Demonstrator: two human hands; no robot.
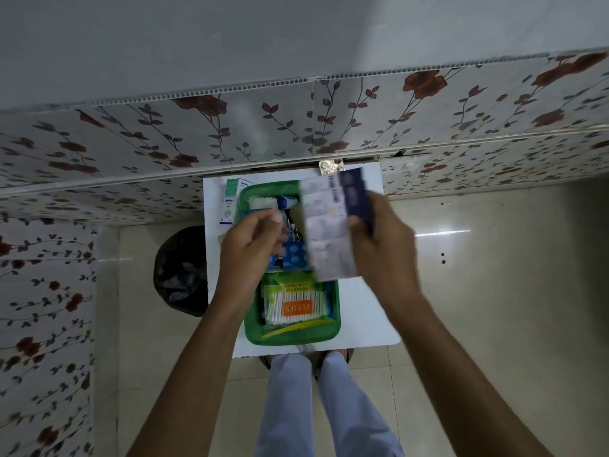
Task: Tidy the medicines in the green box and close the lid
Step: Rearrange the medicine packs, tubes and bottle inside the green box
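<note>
Head view: the green box [255, 336] sits open on a small white table [369, 311] at the centre of the frame, pushed against a floral-patterned wall. At the 6 o'clock end of the box lies a pack of cotton swabs [295, 308] with an orange label. Toward 12 o'clock inside the box are a white gauze roll [262, 202], a blue-and-white tube [288, 202] and a blue dotted packet [295, 253].

The right hand [379, 245], at 3 o'clock of the box, pinches a long strip of blister packs [324, 225] together with a dark blue carton [354, 196], held up above the box; both are motion-blurred. The left hand [252, 245], at 9 o'clock, hovers over the box with fingers curled in; whether it grips anything I cannot tell.

On the table at 11 o'clock of the box lies a white-and-teal medicine carton [230, 201]. A silver blister pack [330, 166] rests at the table's far edge, at 12 o'clock. A black bin [179, 272] stands on the floor at 9 o'clock of the table.
</note>
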